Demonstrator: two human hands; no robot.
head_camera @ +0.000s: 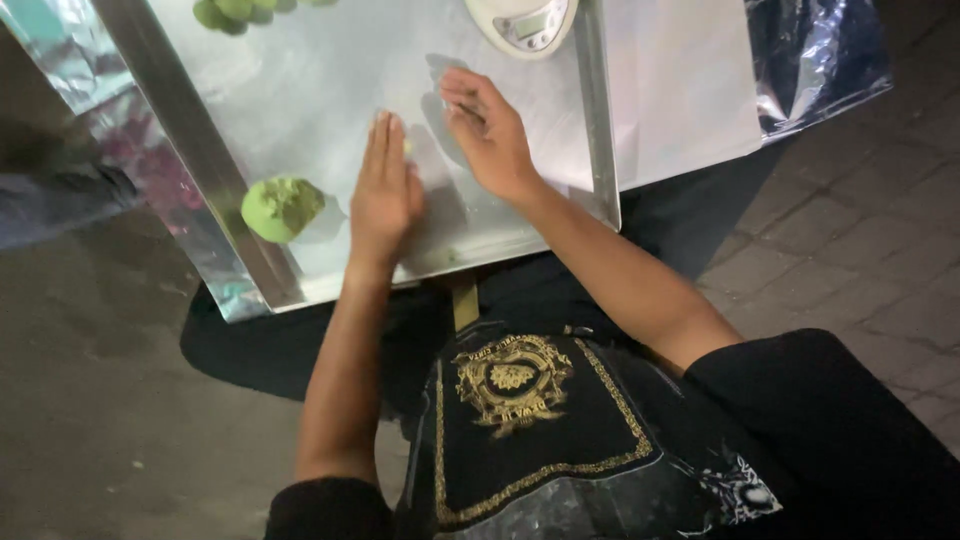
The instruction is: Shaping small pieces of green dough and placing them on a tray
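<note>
The left hand (385, 190) lies flat on the metal tray (300, 90), fingers straight and together, with a small bit of green dough (407, 146) just showing at its fingertips. The right hand (490, 130) hovers close beside it, fingers loosely curled, gripping nothing visible. A larger green dough lump (282, 208) sits near the tray's left rim (a kitchen scale (522, 22) stands at the far edge).

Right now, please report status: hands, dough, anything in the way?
Left hand flat on metal tray, right hand open beside it. Green dough lump left of them, untouched. Scale beyond, apart.
</note>
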